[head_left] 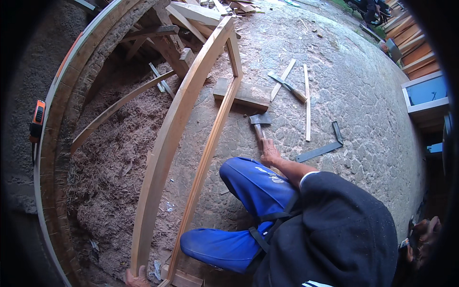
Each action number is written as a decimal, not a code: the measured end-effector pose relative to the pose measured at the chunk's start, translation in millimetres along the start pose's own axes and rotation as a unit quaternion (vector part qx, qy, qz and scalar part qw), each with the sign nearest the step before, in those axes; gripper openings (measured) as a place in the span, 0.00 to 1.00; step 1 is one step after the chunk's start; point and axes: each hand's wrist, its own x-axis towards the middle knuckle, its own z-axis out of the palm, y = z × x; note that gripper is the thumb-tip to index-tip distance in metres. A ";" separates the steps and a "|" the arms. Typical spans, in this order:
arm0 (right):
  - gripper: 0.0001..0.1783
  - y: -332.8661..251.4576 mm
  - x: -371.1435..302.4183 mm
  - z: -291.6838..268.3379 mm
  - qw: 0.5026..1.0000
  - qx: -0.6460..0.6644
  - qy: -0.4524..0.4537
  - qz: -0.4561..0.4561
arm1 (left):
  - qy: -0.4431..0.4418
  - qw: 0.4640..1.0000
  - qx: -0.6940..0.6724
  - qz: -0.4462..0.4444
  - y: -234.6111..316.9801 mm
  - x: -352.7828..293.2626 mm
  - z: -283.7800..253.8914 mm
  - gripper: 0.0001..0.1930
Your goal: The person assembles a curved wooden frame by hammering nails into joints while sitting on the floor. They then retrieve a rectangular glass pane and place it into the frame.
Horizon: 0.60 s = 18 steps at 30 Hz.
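Note:
A long, narrow wooden frame [176,115] lies slanted in front of me, its far part over a wooden block [246,95] on the ground. At its near end, by the lower edge of the view, my left hand [136,279] is closed around the thick rail; part of that hand is cut off. My right hand [270,153] is wrapped around the handle of a hatchet [260,119]. The hatchet's metal head is close to the ground beside the block. My bent knees in blue trousers [258,182] are right of the frame.
A chisel [297,93], thin wooden strips [307,107] and a try square [319,151] lie on the rough ground to the right. Wood shavings [114,196] cover the ground at left, below a bench edge [52,158] bearing an orange-and-black tape measure [37,120]. Scrap timber [201,14] is piled behind.

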 end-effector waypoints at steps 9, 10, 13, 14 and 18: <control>0.17 -2.2 57.4 -55.0 0.768 0.570 -0.237 0.172 | -0.081 0.991 -0.076 -0.080 21.3 -18.3 -13.6 0.27; 0.17 -12.9 69.2 -59.1 0.733 0.623 -0.216 0.170 | -0.100 0.987 -0.077 -0.101 26.2 -16.6 -14.5 0.27; 0.11 -48.6 93.7 -67.1 0.712 0.632 -0.181 0.247 | -0.128 0.986 -0.065 -0.079 56.2 5.7 -16.9 0.31; 0.11 -57.8 94.9 -70.0 0.670 0.676 -0.183 0.245 | -0.138 0.987 -0.054 -0.061 73.5 16.5 -16.8 0.32; 0.09 -90.3 72.1 -91.0 0.528 0.804 -0.192 0.193 | -0.162 0.985 -0.061 0.002 174.5 70.2 -15.2 0.25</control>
